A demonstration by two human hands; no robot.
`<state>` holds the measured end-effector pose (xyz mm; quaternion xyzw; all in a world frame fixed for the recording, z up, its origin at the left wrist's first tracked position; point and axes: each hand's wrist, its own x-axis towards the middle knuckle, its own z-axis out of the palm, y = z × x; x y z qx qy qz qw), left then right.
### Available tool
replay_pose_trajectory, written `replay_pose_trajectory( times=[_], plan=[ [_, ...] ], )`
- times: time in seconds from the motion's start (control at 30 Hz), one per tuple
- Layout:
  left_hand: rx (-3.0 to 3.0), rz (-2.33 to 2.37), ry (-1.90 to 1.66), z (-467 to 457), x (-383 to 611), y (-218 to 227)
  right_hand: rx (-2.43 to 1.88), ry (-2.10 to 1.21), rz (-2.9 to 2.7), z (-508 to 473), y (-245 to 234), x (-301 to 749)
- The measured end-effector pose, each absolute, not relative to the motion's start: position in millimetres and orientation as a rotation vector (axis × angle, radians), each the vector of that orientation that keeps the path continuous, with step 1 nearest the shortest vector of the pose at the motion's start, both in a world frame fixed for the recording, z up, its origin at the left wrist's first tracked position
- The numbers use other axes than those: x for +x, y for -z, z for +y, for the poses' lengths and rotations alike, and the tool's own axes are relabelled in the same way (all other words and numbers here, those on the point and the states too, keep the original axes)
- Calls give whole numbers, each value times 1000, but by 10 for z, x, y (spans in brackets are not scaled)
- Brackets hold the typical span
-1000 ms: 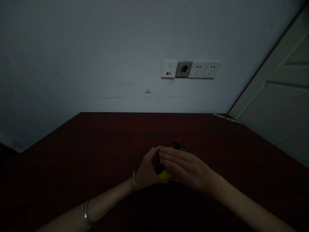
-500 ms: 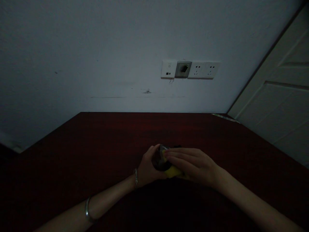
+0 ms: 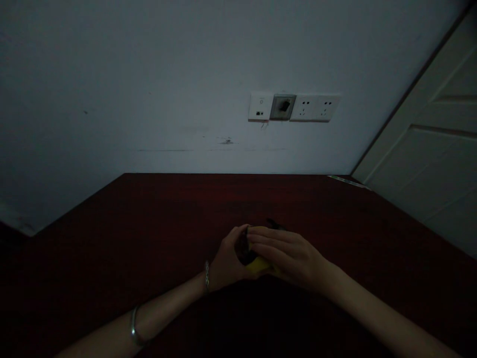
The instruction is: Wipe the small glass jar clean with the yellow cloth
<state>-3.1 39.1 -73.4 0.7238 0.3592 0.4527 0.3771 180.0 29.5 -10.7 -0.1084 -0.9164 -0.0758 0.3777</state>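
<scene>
My left hand (image 3: 229, 256) curls around the side of a dark, shiny, rounded object (image 3: 243, 248). Its kind cannot be made out in the dim light. My right hand (image 3: 285, 253) lies over the object from the right, fingers together, with a yellow cloth (image 3: 260, 265) under the palm and fingers. The cloth presses against the object, and its lower edge shows between the two hands. Behind the right hand a small dark piece (image 3: 275, 224) sticks out; whether it belongs to the object is hidden.
A dark red table (image 3: 179, 209) reaches back to a pale wall (image 3: 179, 74). Sockets and a switch plate (image 3: 294, 108) sit on the wall. A white panelled door (image 3: 439, 149) stands at the right, near a thin printed strip (image 3: 348, 182) on the table's far corner.
My right hand has slid slightly left over the object with the yellow cloth, covering more of it. The dark piece behind that hand now shows more. My left hand has shifted only slightly.
</scene>
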Motion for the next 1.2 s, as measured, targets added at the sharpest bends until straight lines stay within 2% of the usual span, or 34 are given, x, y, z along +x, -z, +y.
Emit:
replay_pose_trajectory(
  times=[0.17,0.37,0.57,0.87,1.2],
  plan=[
    [1756,913,-1170,439,-23,745,-188,244,-2380,168,3,1663],
    [1756,940,-1140,420,-19,750,-368,-97,-2367,206,-116,1838],
    [1675,912,-1149,387,-16,796,-610,-14,-2262,373,98,1957],
    [1640,927,-1155,414,0,639,-262,117,-2309,238,172,1750],
    [1567,904,-1171,395,-23,642,-352,74,-2225,250,77,1831]
  ],
)
